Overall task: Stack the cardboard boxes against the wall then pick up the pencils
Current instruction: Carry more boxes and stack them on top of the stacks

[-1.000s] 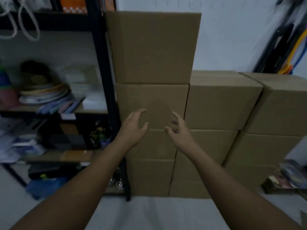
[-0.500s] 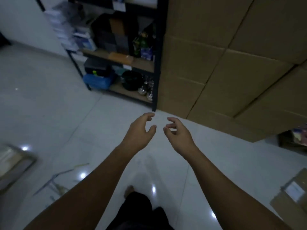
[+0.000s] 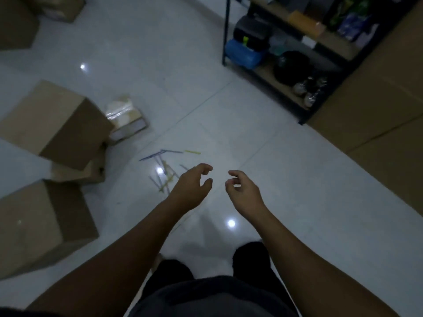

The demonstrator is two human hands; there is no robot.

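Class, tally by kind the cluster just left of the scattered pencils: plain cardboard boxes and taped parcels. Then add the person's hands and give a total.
Plain cardboard boxes: 3
Taped parcel: 1
Hands: 2 (left hand, right hand)
Total: 6
Pencils: too blurred to count.

Black rack [image 3: 226, 30] upper right; blue tub [image 3: 243, 54], black pot [image 3: 290, 67] on lowest shelf; glossy floor [image 3: 160, 53].
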